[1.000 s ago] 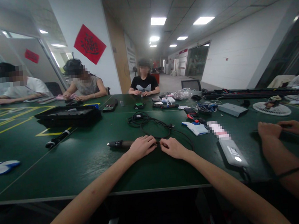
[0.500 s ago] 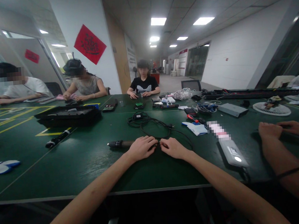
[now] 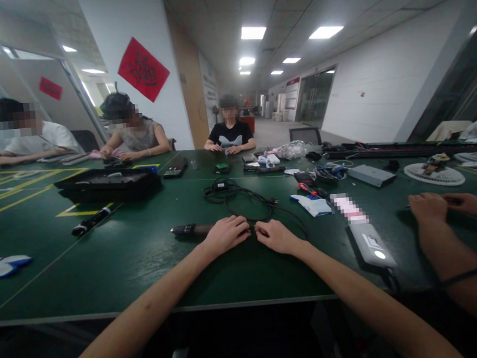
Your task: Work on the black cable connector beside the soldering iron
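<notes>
Head view. The tool, a powered driver (image 3: 188,230) with a dark tip and a brown body, lies on the green bench (image 3: 147,281) at the centre of the frame, tip toward the left. The left hand (image 3: 227,237) is closed over its rear part. The right hand (image 3: 277,237) is beside the rear end, near the left fingertips, its thumb and fingers drawn in; whether it grips anything cannot be told.

Just beyond lie a black cord (image 3: 255,193), loosely coiled, its adapter box (image 3: 221,185) and a plug (image 3: 274,201), which lies loose on the bench.

State of work: the driver is laid down and steadied. The connection at its rear end is hidden by the fingers, so whether anything is joined there is not verifiable. The cord is not straightened out.

Surroundings: a black tray (image 3: 110,191) at left; a white and blue glove (image 3: 314,206) right of centre; a pale handheld device (image 3: 369,244) farther right, near a co-worker's hand (image 3: 428,208).
</notes>
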Action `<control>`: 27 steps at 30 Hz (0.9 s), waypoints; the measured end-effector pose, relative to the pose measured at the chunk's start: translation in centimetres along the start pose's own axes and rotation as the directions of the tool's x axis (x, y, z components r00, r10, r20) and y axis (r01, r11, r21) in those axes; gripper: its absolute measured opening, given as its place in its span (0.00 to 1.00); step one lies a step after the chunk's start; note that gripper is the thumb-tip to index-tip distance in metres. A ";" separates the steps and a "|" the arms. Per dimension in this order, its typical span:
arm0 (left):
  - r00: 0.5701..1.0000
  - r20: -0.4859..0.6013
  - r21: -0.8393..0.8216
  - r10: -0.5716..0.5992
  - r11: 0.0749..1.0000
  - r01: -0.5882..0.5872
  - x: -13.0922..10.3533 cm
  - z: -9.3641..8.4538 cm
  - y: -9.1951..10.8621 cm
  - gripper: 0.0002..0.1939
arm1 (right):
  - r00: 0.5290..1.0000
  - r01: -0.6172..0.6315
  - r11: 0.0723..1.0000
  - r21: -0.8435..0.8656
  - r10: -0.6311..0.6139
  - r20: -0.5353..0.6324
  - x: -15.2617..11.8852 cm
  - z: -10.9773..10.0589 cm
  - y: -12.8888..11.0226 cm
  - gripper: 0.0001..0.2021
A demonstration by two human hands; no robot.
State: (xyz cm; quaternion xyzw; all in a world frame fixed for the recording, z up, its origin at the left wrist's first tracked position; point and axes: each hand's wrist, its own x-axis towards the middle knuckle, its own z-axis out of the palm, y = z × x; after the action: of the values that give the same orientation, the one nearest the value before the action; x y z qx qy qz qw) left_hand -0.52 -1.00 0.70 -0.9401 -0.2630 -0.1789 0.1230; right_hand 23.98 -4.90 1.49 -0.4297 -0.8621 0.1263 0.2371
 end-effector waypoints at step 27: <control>1.000 -0.005 -0.019 0.028 0.999 -0.028 -0.1 -0.1 0.1 0.13 | 1.000 0.005 1.000 -0.027 -0.006 -0.009 0.0 -0.1 -0.2 0.04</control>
State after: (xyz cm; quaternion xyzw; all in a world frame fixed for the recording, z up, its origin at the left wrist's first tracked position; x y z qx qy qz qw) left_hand -0.54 -1.14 0.77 -0.9443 -0.2476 -0.1821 0.1175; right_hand 23.90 -5.02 1.72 -0.4311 -0.8638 0.1121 0.2354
